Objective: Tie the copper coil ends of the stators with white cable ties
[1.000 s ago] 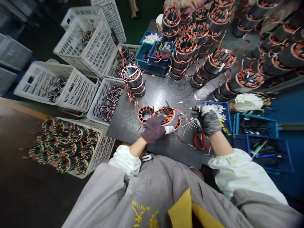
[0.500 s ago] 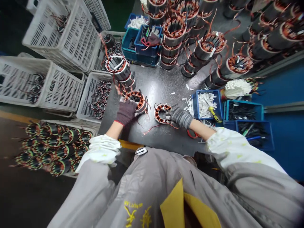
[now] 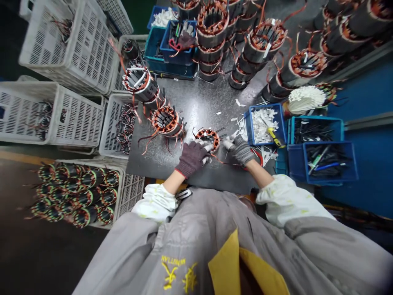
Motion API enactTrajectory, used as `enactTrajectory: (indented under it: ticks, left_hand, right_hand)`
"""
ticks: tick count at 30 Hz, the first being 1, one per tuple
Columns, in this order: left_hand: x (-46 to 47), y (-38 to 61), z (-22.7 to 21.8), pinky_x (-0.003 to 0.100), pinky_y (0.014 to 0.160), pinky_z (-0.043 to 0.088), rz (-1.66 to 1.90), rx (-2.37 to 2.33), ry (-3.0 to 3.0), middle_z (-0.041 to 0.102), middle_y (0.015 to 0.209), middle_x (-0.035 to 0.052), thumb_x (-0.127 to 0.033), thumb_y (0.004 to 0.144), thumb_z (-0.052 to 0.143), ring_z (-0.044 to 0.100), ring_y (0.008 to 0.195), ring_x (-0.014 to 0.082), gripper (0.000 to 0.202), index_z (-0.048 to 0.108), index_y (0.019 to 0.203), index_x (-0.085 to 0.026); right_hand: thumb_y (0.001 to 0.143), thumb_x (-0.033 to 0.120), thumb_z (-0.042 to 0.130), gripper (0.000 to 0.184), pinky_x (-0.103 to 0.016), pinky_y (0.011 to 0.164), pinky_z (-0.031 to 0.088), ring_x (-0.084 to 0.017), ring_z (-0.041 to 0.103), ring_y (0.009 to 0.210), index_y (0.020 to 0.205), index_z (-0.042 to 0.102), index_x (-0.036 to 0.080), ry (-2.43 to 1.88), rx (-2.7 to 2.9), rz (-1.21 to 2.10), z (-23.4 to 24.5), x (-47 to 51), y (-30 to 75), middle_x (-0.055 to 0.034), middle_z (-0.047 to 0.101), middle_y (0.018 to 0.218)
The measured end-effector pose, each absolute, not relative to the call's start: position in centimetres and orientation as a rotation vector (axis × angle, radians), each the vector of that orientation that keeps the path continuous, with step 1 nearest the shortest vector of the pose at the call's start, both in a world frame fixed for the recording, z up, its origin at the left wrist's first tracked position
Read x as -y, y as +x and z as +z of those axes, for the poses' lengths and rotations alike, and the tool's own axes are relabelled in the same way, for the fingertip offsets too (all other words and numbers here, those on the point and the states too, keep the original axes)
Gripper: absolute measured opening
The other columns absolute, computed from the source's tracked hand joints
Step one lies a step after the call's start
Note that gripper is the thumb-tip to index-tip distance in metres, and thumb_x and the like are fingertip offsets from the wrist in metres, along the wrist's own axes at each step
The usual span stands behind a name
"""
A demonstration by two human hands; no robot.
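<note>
Copper-wound ring point(image 3: 212, 133): at our twelve o'clock. Left hand point(image 3: 193, 157) at its seven, touching it; we cannot tell whether that grip closes. Right hand point(image 3: 240, 150) near its four: grip half spread, off the ring. We should steady the body, sparing the wire leads point(image 3: 217, 158).

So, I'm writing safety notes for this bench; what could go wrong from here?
The left hand is at the small copper-wound ring, whose loose leads might snag. A red handle lies close beside the right hand and could catch it. The leftmost stack stands near the left edge of the table, so a knock could perhaps tip it.
</note>
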State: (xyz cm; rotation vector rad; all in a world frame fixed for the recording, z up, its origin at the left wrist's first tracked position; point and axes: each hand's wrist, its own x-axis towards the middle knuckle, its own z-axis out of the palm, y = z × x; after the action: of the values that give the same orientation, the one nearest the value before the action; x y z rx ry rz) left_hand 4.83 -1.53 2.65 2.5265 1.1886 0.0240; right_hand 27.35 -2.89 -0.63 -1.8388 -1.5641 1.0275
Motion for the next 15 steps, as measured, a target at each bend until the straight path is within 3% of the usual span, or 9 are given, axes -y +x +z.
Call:
enactTrajectory:
  ticks: [3, 7, 15]
  left_hand:
    - [2.4, 5.0, 2.0, 0.058, 0.107, 0.039, 0.095, -1.037, 2.604, 0.062, 0.145, 0.005, -0.031, 0.096, 0.059, 0.054, 0.133, 0.0327, 0.035, 0.067, 0.129, -0.037]
    - [4.2, 3.6, 0.8, 0.055, 0.112, 0.038, 0.055, -0.915, 2.644, 0.06, 0.148, 0.0031, -0.026, 0.099, 0.055, 0.05, 0.139, 0.0292, 0.026, 0.073, 0.116, -0.034]
    - [6.5, 0.8, -1.4, 0.05, 0.102, 0.049, -0.049, -0.785, 2.613, 0.059, 0.149, 0.0117, -0.021, 0.094, 0.056, 0.056, 0.134, 0.03, 0.038, 0.069, 0.13, -0.026]
  right_hand:
    - [0.084, 0.04, 0.062, 0.022, -0.035, 0.075, 0.055, -0.022, 0.067, 0.077, 0.091, 0.072, 0.022, -1.853, 1.548, 1.094, -0.8, 5.1, 26.4, -0.0048, 0.077, 0.086]
    - [0.085, 0.039, 0.061, 0.027, -0.037, 0.081, 0.056, -0.024, 0.071, 0.085, 0.1, 0.074, 0.022, -1.986, 1.459, 1.045, -1.3, 7.6, 23.4, -0.0071, 0.079, 0.096]
    - [0.095, 0.047, 0.05, 0.038, -0.043, 0.088, 0.054, -0.028, 0.07, 0.093, 0.107, 0.072, 0.019, -2.229, 1.332, 0.849, -1.8, 7.4, 18.1, -0.0138, 0.077, 0.095]
